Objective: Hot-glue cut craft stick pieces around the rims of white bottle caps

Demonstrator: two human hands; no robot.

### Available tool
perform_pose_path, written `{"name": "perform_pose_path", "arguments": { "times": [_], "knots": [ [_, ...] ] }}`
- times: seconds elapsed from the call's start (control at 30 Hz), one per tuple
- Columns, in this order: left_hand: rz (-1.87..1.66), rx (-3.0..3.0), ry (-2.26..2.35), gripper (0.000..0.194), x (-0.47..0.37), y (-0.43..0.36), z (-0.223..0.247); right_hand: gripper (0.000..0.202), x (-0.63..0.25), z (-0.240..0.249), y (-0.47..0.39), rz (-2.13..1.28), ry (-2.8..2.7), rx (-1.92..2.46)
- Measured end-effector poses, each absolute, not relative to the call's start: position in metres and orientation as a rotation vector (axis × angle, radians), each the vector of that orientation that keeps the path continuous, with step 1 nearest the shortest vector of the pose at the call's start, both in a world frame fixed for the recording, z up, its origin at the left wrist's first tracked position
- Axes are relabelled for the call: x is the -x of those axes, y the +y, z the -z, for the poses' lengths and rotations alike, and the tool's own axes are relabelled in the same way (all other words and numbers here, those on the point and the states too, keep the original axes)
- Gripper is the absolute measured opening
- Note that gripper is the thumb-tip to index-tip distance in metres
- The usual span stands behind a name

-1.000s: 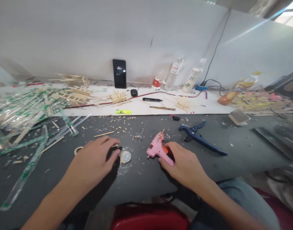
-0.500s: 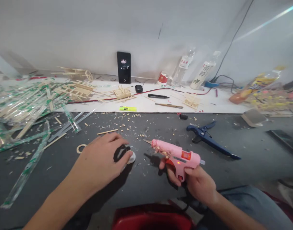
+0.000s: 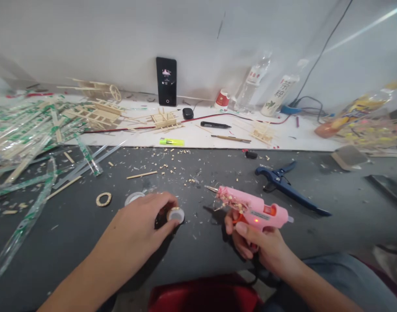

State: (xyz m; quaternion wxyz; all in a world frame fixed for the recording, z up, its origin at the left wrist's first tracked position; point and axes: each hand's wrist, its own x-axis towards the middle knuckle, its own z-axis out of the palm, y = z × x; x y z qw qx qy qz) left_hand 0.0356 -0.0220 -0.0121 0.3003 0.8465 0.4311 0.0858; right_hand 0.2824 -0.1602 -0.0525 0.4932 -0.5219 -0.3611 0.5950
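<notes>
My left hand (image 3: 138,227) is closed at the dark tabletop, thumb and fingers on a small white round cap (image 3: 177,214). The cap is tilted, showing its round face, with a pale wooden edge behind it; the fingertips are partly hidden. My right hand (image 3: 260,242) is wrapped round the handle of a pink hot glue gun (image 3: 242,200), fingers at its orange trigger. Its metal nozzle points left, and a small light glows on its side. Wood bits cling to its front. Left of my left hand lie a beaded-looking wooden ring (image 3: 103,199) and a translucent round piece (image 3: 134,198).
Blue cutters (image 3: 283,184) lie to the right. Plastic-wrapped wooden sticks (image 3: 32,130) are heaped at the left. On the white ledge are small wooden models (image 3: 101,115), a phone (image 3: 167,82), a yellow lighter (image 3: 171,142), a pen (image 3: 214,125) and bottles (image 3: 279,93).
The glue gun has moved right, with its nozzle farther from my left hand. The cap's round face shows more plainly between my left fingers. The translucent piece has come into sight. The view has shifted slightly.
</notes>
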Motion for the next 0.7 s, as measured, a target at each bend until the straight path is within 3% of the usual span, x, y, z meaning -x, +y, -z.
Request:
{"name": "perform_pose_path", "arguments": {
  "times": [0.1,0.27,0.5,0.7],
  "knots": [
    [-0.269,-2.1,1.125,0.012,-0.036,-0.026,0.011,0.05,-0.284,0.054,-0.166,-1.465,-0.844,1.314],
    [-0.373,-1.647,1.064,0.027,-0.034,-0.039,0.02,0.05,-0.283,0.036,-0.173,-1.534,-0.92,1.395],
    [-0.54,-1.576,0.972,0.011,-0.025,-0.045,0.035,0.045,-0.289,0.03,-0.17,-1.517,-1.112,1.479],
    [-0.49,-1.667,0.898,0.01,-0.026,-0.045,0.033,0.04,-0.29,0.029,-0.168,-1.469,-1.247,1.519]
  ]
}}
